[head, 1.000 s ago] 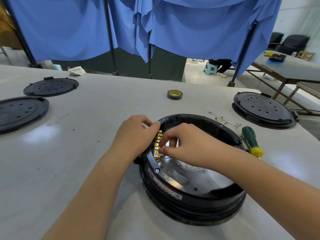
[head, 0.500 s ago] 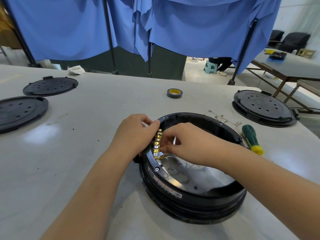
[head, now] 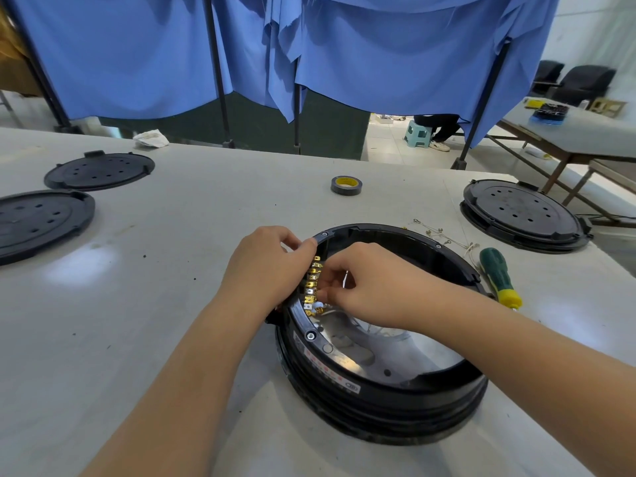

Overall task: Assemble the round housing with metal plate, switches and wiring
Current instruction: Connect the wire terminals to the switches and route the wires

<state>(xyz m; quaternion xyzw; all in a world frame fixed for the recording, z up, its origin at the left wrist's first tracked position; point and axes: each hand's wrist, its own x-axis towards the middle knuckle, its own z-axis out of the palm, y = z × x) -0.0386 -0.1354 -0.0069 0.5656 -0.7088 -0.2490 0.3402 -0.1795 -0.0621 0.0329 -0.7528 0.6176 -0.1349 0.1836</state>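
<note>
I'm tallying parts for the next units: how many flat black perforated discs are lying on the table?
3: two at the table's left, one near the far edge and one nearer, cut off by the frame; one at the right, beyond the screwdriver. Others may lie out of view.

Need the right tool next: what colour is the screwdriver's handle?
The screwdriver handle is dark green with a yellow end, seen best in the head view.

surface: pale grey table (head: 172, 339) | centre-right: round black housing (head: 378, 407) | far left: two black perforated lids (head: 99, 172), (head: 38, 222) | far right: stacked black lid (head: 523, 215) | back: tape roll (head: 346, 185) | right of housing: green-yellow screwdriver (head: 499, 278), loose wires (head: 444, 235) | far edge: crumpled white rag (head: 151, 138)
</note>
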